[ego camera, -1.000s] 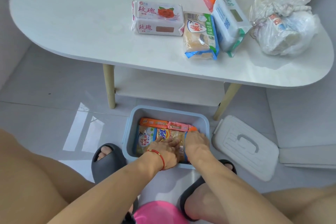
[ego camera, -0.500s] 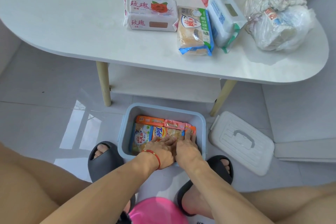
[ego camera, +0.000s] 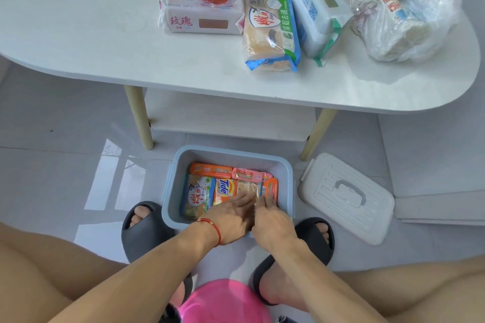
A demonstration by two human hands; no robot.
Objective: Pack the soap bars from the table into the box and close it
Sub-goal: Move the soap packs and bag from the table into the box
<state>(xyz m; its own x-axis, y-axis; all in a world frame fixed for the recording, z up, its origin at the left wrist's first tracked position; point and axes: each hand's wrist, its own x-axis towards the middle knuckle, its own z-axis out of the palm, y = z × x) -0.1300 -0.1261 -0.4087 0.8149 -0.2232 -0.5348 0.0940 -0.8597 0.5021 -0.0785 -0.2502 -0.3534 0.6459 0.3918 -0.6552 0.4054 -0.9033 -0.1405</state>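
Soap packs point(ego camera: 231, 191) in floor box point(ego camera: 170, 191): left hand point(ego camera: 231, 217) and right hand point(ego camera: 271, 220), flat and unclenched, should press them level, leaving room for table point(ego camera: 78, 34) packs point(ego camera: 200, 5) and lid point(ego camera: 346, 196).

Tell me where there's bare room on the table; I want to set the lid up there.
The table's whole left half is bare, up to the pink rose pack. A strip along its near edge is free too. The right side is crowded: soap packs pressed together, then the plastic bag.

"Tide" on orange soap pack point(ego camera: 226, 189)
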